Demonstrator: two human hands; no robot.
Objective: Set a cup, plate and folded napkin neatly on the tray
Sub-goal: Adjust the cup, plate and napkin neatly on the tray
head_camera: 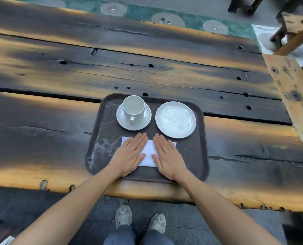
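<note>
Left hand (129, 156) and right hand (168, 156) lie palm-down, fingers extended, grasping nothing, on the napkin (149, 152).

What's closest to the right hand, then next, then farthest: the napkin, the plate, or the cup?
From the right hand, in the head view:
1. Napkin: right under the hand, touching it, at the tray's near side.
2. Plate: just beyond the fingertips, on the tray's far right.
3. Cup: farthest, on its saucer at the tray's far left.
</note>
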